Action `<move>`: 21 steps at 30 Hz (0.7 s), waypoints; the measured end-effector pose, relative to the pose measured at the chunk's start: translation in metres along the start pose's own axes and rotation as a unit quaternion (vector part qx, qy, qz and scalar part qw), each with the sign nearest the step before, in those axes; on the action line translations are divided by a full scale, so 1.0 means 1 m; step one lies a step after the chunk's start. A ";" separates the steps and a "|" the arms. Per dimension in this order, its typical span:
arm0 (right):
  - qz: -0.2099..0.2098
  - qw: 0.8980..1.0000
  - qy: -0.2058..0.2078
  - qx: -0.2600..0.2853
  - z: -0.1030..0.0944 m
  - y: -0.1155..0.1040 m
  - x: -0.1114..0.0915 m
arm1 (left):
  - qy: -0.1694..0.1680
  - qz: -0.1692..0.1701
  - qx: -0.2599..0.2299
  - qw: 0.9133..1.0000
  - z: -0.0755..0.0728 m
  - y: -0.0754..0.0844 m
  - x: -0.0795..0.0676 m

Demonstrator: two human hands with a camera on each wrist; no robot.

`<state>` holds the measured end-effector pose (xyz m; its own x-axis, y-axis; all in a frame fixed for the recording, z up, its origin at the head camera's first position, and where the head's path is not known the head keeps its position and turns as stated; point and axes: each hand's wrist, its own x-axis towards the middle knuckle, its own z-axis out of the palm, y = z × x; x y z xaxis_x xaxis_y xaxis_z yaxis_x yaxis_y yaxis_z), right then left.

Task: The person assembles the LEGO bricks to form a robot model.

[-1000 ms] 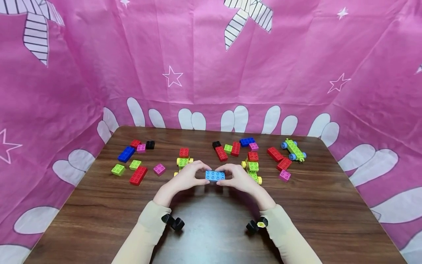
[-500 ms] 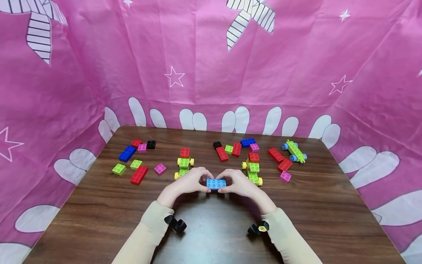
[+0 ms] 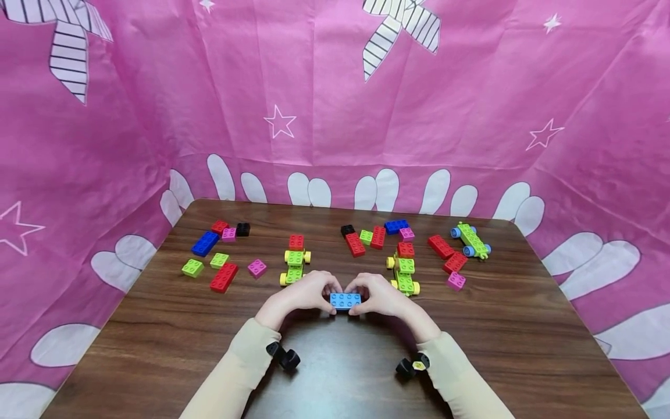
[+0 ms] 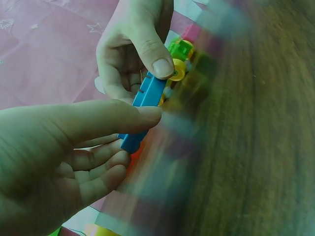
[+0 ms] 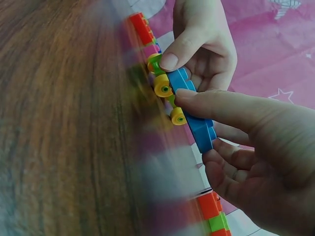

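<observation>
A light blue toy building brick [image 3: 345, 301] is held level between both hands, its studs facing up. My left hand [image 3: 309, 292] pinches its left end, thumb on the near side and fingers behind. At the other end my right hand [image 3: 384, 295] grips it the same way. In the left wrist view the blue brick [image 4: 151, 92] shows thumbs from both hands along one long side. From the right wrist view the brick [image 5: 201, 132] hangs over the table. Just beyond the hands stand two green wheeled bases with yellow wheels, one left [image 3: 295, 266] and one right [image 3: 405, 274].
Loose red, blue, green, pink and black bricks lie in groups, including a red brick [image 3: 224, 277] at left and a dark blue brick [image 3: 396, 227] at the back. A green base with blue wheels [image 3: 471, 240] stands far right. Pink cloth [image 3: 335, 116] surrounds the wooden table [image 3: 335, 372].
Both hands have drawn the blue brick nearer the body, keeping hold of it. The left yellow-wheeled base now shows more clearly behind the left hand. The other bricks stay put.
</observation>
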<state>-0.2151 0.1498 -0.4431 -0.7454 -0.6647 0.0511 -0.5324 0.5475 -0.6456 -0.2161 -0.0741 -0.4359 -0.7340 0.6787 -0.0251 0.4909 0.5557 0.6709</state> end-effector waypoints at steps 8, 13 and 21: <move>-0.003 0.999 -0.039 0.007 0.004 -0.001 -0.002 | -0.017 0.014 0.003 1.000 0.004 0.001 -0.004; 0.001 0.998 -0.067 0.008 0.006 -0.004 -0.002 | -0.036 0.024 0.015 0.999 0.007 0.003 -0.007; -0.005 0.995 -0.096 0.016 0.009 -0.006 -0.007 | -0.067 0.026 0.015 0.997 0.010 0.006 -0.010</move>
<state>-0.2030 0.1465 -0.4460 -0.6476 -0.7570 -0.0872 -0.5248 0.5261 -0.6692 -0.2012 -0.0735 -0.4389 -0.6385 0.7643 -0.0903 0.5421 0.5299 0.6522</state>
